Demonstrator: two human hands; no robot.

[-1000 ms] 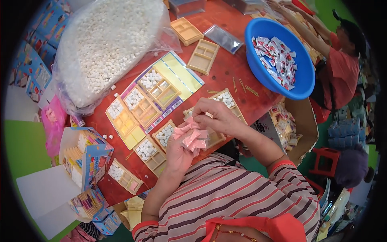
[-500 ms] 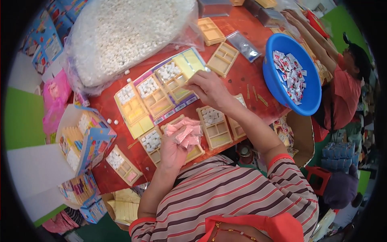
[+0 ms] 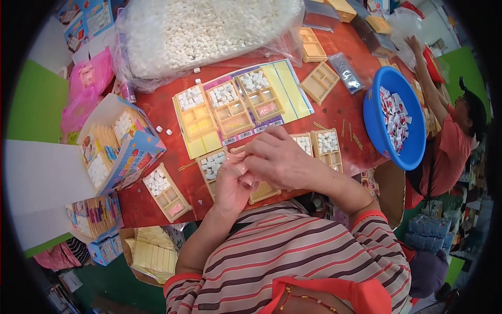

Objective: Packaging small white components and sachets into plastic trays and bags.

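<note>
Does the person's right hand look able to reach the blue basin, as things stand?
Probably yes: the right hand is at the pink packets, but only low trays and thin golden strips appear between it and the blue basin.

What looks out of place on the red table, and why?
Two small white cubes lie loose beside the open blue cardboard box, whereas similar cubes sit grouped in tan rectangular trays. Thin yellow sticks look strewn, at differing angles, near the round blue plastic basin.
</note>
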